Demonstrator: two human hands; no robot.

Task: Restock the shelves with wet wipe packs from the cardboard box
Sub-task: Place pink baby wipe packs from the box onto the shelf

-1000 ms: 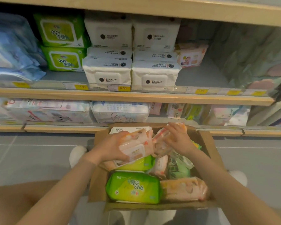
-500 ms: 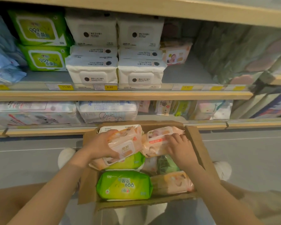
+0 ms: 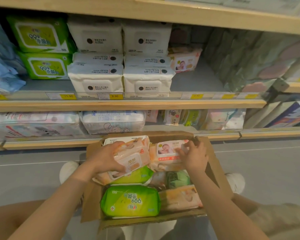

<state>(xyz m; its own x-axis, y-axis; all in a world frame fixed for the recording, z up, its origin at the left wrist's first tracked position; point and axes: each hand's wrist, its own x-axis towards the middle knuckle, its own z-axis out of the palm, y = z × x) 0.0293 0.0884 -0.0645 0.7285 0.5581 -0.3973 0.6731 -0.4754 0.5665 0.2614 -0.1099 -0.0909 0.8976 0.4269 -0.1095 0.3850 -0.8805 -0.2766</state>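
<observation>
a grey floor (image 3: 260, 170) is running under wooden store shelves (image 3: 128, 105) that are filling the space above and beyond both hands, and an open brown cardboard box (image 3: 215, 170) is sitting right below the hands with its flaps spread. the left hand (image 3: 104, 158) is curling its fingers round a peach-coloured soft plastic wet wipe pack with a white flip lid (image 3: 132, 158), holding it tilted over the left half of the box. just to its right, the right hand (image 3: 195, 156) is gripping a second peach soft pack showing a baby picture on its white lid (image 3: 166, 151), fingertips bent over its right edge; the two packs are lying side by side, close to touching. nearer the body than the hands, a bright green soft wipe pack printed with 999 (image 3: 131, 200) is lying flat in the box's near left corner, another peach pack (image 3: 180, 198) is lying beside it on the right, and a small pale green pack (image 3: 177, 179) is showing under the right wrist. far above the left hand, green 999 packs (image 3: 42, 49) are standing stacked on the upper shelf; above and between the hands, white wipe packs with dark round logos (image 3: 121, 66) are piling in two columns, with one peach baby pack (image 3: 184, 61) beside them above the right hand. yellow price tags (image 3: 116, 96) are lining the shelf edge.
</observation>
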